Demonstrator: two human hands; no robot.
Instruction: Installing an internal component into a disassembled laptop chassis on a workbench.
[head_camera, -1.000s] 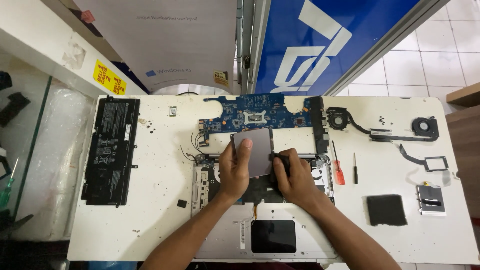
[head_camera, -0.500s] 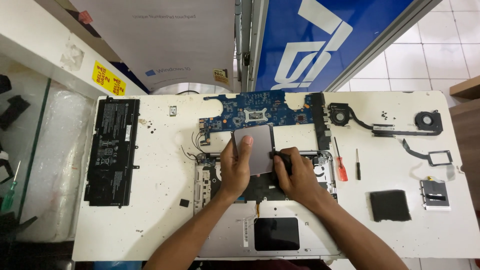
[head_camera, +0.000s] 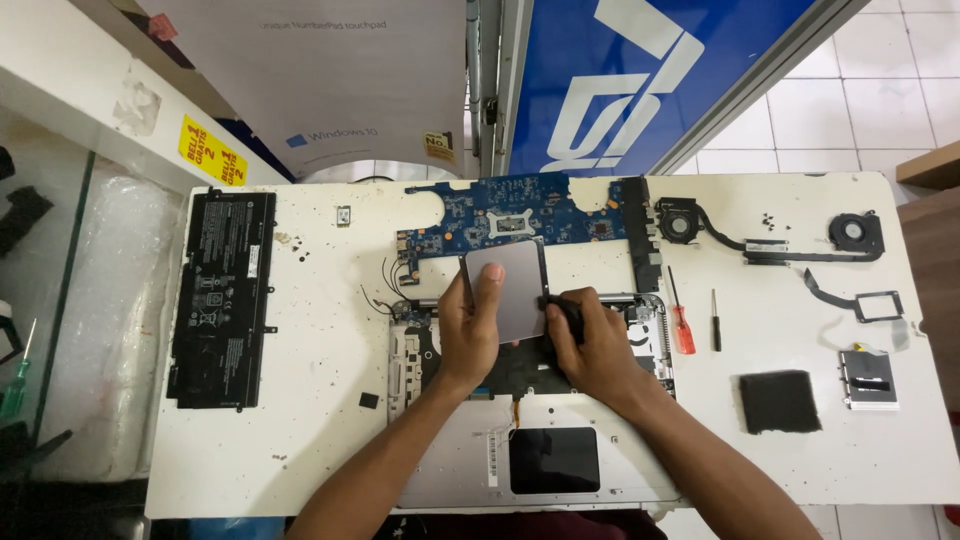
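An opened silver laptop base (head_camera: 455, 460) lies at the front of the white table, its dark touchpad underside (head_camera: 553, 460) showing. My left hand (head_camera: 470, 325) holds a grey rectangular plate (head_camera: 515, 285) over the base, thumb on its face. My right hand (head_camera: 595, 345) grips a thin black tool (head_camera: 560, 305) whose tip touches the plate's right edge. A blue motherboard (head_camera: 520, 215) lies just behind the plate.
A black flat battery (head_camera: 222, 295) lies at the left. Two cooling fans joined by a heat pipe (head_camera: 765, 240) sit at the back right. A red screwdriver (head_camera: 682, 320), a thin black screwdriver (head_camera: 715, 320), a black square pad (head_camera: 778, 400) and a small drive (head_camera: 868, 378) lie at the right.
The grey plate has shifted slightly back toward the motherboard. My right hand has moved up along its right edge with the black tool.
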